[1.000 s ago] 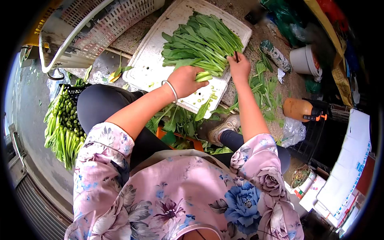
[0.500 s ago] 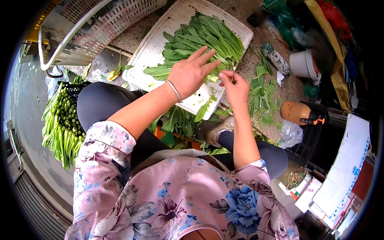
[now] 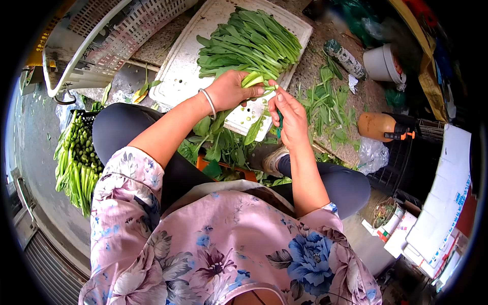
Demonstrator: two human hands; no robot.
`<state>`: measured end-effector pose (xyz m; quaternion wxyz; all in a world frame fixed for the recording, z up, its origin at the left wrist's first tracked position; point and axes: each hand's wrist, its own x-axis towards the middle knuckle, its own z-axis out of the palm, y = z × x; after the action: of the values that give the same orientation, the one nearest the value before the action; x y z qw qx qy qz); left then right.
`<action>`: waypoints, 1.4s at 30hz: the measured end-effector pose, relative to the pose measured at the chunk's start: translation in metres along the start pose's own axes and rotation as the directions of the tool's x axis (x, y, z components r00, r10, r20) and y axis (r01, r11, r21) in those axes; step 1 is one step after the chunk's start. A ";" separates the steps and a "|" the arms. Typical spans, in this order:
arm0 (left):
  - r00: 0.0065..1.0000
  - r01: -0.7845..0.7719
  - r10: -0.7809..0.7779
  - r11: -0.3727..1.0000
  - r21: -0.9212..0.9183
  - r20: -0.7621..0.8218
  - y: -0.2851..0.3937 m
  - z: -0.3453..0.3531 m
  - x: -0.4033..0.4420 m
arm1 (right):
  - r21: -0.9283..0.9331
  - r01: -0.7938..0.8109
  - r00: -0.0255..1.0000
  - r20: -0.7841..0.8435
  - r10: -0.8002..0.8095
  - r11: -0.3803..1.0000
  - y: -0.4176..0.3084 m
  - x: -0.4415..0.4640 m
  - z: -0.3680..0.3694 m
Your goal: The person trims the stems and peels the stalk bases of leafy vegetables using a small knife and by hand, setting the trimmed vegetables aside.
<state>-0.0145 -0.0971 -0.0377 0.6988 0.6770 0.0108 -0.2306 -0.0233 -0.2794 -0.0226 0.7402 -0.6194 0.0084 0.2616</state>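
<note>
head view: your left hand [image 3: 233, 92], gripping green stalks [image 3: 252, 80] at twelve o'clock; your right hand [image 3: 291, 116], curled on a teal object [image 3: 279, 122], beside their ends. leafy bundle [image 3: 249, 46] beyond, on white board [image 3: 175, 84]. step, seemingly: trimming ends; next move calls for steady left grip.

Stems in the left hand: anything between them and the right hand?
Nothing visible. The right hand seems to touch the stems where they poke out of the left hand. The leafy pile lies beyond both hands on the white board, not between.
</note>
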 end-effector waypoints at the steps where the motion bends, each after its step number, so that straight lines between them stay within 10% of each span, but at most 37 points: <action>1: 1.000 0.009 -0.009 1.000 -0.013 0.009 0.000 0.000 0.000 | 0.000 0.000 1.000 -0.001 0.000 1.000 0.000 0.000 0.000; 10: 0.988 0.111 -0.103 0.992 -0.064 0.113 0.004 0.000 -0.008 | 0.263 -0.073 0.997 -0.016 0.080 0.962 0.045 0.000 -0.025; 14: 0.986 0.134 -0.112 0.973 -0.190 0.124 0.005 -0.001 -0.012 | -0.115 -0.364 0.872 -0.391 0.294 0.924 0.064 0.033 -0.040; 16: 0.978 0.194 -0.180 0.969 -0.155 0.103 0.017 -0.002 -0.016 | -0.480 0.019 0.904 -0.367 -0.220 0.877 0.076 0.073 -0.051; 18: 0.984 0.161 -0.151 0.982 -0.098 0.098 -0.005 -0.004 -0.005 | -0.760 0.024 0.848 -0.328 -0.415 0.650 0.043 0.096 -0.039; 20: 0.991 -0.121 0.117 0.990 -0.070 -0.067 -0.013 -0.005 -0.002 | -0.855 0.039 0.812 -0.275 -0.515 0.518 0.040 0.130 -0.042; 26: 0.977 0.089 0.049 0.785 0.613 -0.205 0.002 -0.011 -0.003 | -0.943 -0.053 0.817 -0.230 -0.528 0.329 0.034 0.157 -0.048; 29: 0.946 0.032 0.235 0.612 0.790 -0.221 0.010 -0.007 -0.009 | -0.650 0.031 0.875 -0.348 -0.335 0.759 0.019 0.150 -0.042; 32: 0.873 0.006 0.430 0.463 0.886 -0.231 0.003 -0.005 -0.007 | -0.415 0.167 0.901 -0.303 -0.309 0.894 0.002 0.131 -0.029; 42: 0.741 -0.160 0.665 0.313 0.936 -0.096 0.012 0.005 -0.013 | -0.314 0.119 0.972 -0.155 -0.175 0.942 -0.007 0.035 -0.007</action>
<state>-0.0235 -0.0986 -0.0219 0.2459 0.9469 -0.1236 0.1662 0.0118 -0.2735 -0.0301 0.6504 -0.7453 -0.0109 0.1462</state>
